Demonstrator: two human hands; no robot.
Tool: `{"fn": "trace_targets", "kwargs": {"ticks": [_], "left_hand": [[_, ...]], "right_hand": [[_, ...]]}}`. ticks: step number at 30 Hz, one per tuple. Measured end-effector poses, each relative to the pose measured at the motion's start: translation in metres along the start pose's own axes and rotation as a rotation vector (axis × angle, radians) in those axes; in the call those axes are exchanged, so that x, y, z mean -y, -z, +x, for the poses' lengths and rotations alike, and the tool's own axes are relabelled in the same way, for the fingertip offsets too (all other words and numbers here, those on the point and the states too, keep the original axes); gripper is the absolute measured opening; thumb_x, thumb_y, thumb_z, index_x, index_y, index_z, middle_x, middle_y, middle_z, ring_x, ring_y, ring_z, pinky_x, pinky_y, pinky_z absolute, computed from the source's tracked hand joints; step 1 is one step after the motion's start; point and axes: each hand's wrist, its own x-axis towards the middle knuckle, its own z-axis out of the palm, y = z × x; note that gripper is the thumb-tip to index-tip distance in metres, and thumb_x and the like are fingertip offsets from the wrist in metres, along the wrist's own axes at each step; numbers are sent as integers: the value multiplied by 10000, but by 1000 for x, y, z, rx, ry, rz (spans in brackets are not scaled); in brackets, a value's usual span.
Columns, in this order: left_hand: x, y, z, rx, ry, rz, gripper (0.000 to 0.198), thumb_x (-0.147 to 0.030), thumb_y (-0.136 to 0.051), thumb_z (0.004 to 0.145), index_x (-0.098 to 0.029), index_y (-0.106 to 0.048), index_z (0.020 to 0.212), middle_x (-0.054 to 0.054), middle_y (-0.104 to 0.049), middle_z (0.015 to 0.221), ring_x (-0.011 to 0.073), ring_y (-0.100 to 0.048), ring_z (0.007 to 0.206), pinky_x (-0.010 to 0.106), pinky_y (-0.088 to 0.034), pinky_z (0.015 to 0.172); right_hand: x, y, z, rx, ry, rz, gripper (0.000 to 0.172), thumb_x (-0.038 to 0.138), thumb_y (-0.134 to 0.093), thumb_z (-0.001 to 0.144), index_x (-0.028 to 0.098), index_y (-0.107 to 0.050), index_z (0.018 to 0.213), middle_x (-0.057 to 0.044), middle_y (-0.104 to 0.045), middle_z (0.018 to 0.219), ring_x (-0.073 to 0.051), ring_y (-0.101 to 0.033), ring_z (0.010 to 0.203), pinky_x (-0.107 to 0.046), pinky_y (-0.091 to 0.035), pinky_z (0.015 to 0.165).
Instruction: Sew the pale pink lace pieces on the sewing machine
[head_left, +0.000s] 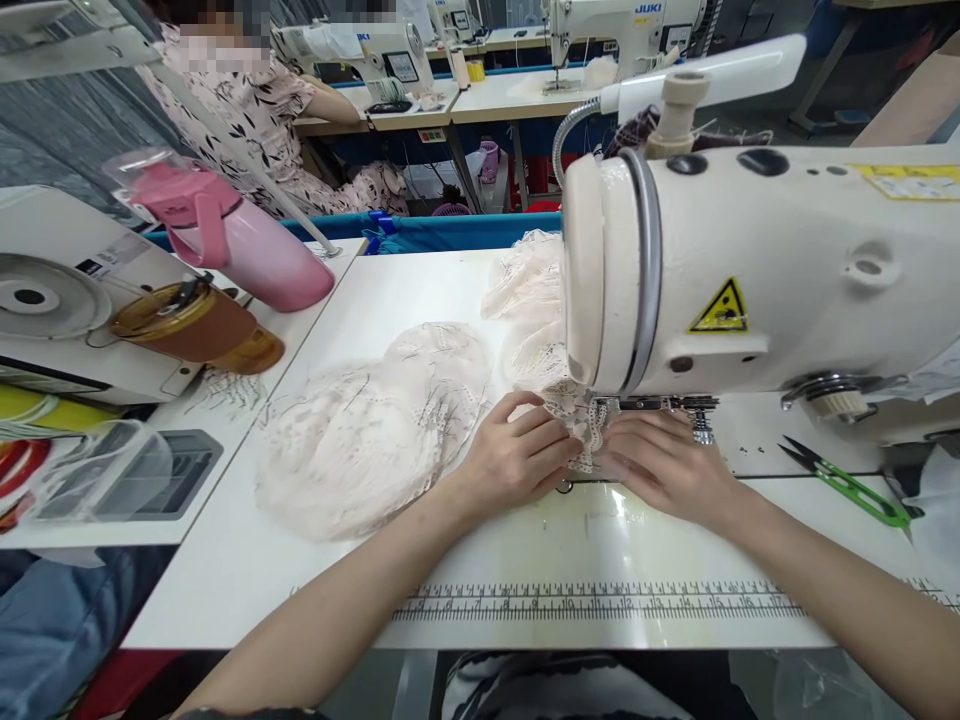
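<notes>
Pale lace fabric (360,440) lies bunched on the white table, with a strip of it running under the head of a white sewing machine (765,260). My left hand (521,450) rests on that strip just left of the needle area, fingers curled and pressed on the lace. On the other side, my right hand (667,465) lies flat with its fingers together beside the metal presser parts (667,403), touching the lace edge. The machine head hides part of the lace and some of my right fingertips.
Green snips (855,488) lie to the right. A printed ruler (585,602) runs along the front edge. A pink bottle (240,235), a brown cup (199,325) and a clear tray (105,475) stand at left. Another person sits behind, near more machines.
</notes>
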Motion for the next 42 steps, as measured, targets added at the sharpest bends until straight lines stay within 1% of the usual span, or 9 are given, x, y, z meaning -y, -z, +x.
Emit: {"fn": "trace_targets", "kwargs": {"ticks": [4,7,17,20,22,24,26,31,42], "left_hand": [[-4,2,2,-40,-87,91,127,-176,-586,881,-193,-610,758,-52,-633,650,95,-562,634,317,-467,846],[-6,1,3,-63,-123,138,219,-148,-610,862,-185,-564,652,-61,-591,594,87,-536,602,308,-473,839],[-8,3,2,-62,-151,156,260,-103,-569,873,-189,-537,629,-69,-547,559,83,-518,584,306,-484,842],[-8,2,0,28,-137,111,191,-130,-534,896,-199,-572,722,-45,-634,684,105,-589,695,325,-487,878],[-8,0,-1,127,-90,40,103,-183,-509,909,-184,-609,887,24,-697,932,156,-631,921,347,-485,935],[-8,-3,-3,223,-25,-29,250,-225,-472,910,-122,-583,1109,105,-640,1195,218,-561,1164,368,-458,1007],[-7,-7,-4,290,25,-74,426,-248,-442,896,-58,-492,1274,144,-555,1327,251,-475,1280,384,-424,1058],[-2,-9,-7,377,75,-88,539,-291,-431,871,-57,-444,1356,146,-537,1351,264,-438,1317,430,-395,1083],[3,-4,-3,379,79,-69,539,-191,-449,776,-99,-519,1303,103,-568,1325,237,-461,1301,423,-378,1087]], "right_hand": [[4,2,5,-30,85,-19,161,224,-574,880,184,-586,1035,-31,-699,967,-174,-617,963,-322,-478,819],[6,2,9,-76,168,15,120,123,-587,844,197,-605,938,-4,-693,901,-149,-617,912,-347,-490,904],[6,-1,8,-114,246,102,141,70,-634,805,175,-620,898,-6,-707,898,-146,-624,918,-391,-494,989],[5,-2,4,-82,243,97,136,82,-634,814,176,-632,912,-2,-712,912,-146,-624,939,-375,-498,984],[4,-3,2,-46,235,78,142,96,-638,817,182,-640,929,5,-713,912,-146,-627,944,-348,-508,960],[3,-4,0,1,229,75,156,94,-622,828,185,-641,953,7,-714,901,-144,-630,935,-324,-521,915],[3,-4,0,43,222,93,165,81,-600,838,179,-636,966,5,-715,887,-142,-634,913,-314,-527,868],[7,-6,4,47,209,130,126,80,-589,847,157,-634,936,3,-712,858,-140,-644,876,-295,-528,790],[10,-9,6,14,232,66,145,54,-558,852,156,-644,909,13,-721,869,-134,-646,829,-286,-536,702]]}}
